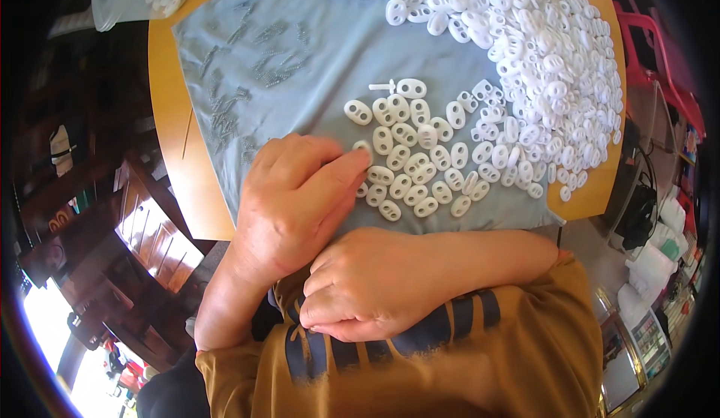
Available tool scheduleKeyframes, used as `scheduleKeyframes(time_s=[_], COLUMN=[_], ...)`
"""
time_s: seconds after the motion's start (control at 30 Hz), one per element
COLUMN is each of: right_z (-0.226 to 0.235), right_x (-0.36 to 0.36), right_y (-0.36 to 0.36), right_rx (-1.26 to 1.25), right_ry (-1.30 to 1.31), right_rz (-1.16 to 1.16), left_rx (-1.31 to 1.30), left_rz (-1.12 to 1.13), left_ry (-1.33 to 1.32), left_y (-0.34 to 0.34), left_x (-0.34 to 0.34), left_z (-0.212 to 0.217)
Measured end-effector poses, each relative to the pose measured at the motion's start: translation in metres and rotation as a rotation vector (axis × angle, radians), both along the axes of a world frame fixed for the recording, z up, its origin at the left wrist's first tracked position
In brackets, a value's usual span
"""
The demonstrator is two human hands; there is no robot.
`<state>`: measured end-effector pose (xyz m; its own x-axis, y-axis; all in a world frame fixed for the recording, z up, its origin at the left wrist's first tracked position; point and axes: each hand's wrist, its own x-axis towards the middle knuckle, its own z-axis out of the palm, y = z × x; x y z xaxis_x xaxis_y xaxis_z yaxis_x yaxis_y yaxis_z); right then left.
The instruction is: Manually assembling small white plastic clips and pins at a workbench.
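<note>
The left hand (292,200) has its thumb and forefinger pinched on a white oval piece (363,148), mostly covered by the fingertips, just beside a loose group of two-hole ovals (427,136). The right hand (379,283) is curled near the person's body, below the counter's near edge; its palm is turned out of sight, so I cannot tell whether it holds anything. The forearms hide part of that edge and the cloth (345,50).

A heap of white pieces (555,80) covers the right side of the counter (169,118), running past the cloth and cut off at the top. A clear container (112,1) is also cut off, top left. The thin dark coils (229,110) are probably small springs. Open cloth lies between them and the ovals; bare wood shows along the left edge.
</note>
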<state>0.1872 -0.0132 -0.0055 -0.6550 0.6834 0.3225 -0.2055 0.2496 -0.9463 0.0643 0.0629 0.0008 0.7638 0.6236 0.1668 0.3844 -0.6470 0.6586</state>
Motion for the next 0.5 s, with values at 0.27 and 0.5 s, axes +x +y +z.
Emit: scheduleKeyframes(time_s=[0.27,0.5], right_z=[-0.001,-0.004], right_x=[0.000,0.002], right_y=[0.002,0.001], right_rx=[-0.140,-0.113], right_ry=[0.009,-0.029], right_rz=[-0.038,-0.023], left_rx=[0.096,0.181], left_rz=[0.074,0.031], left_ry=[-0.041,0.094], left_y=[0.014,0.023], left_x=[0.022,0.028], left_z=[-0.003,-0.002])
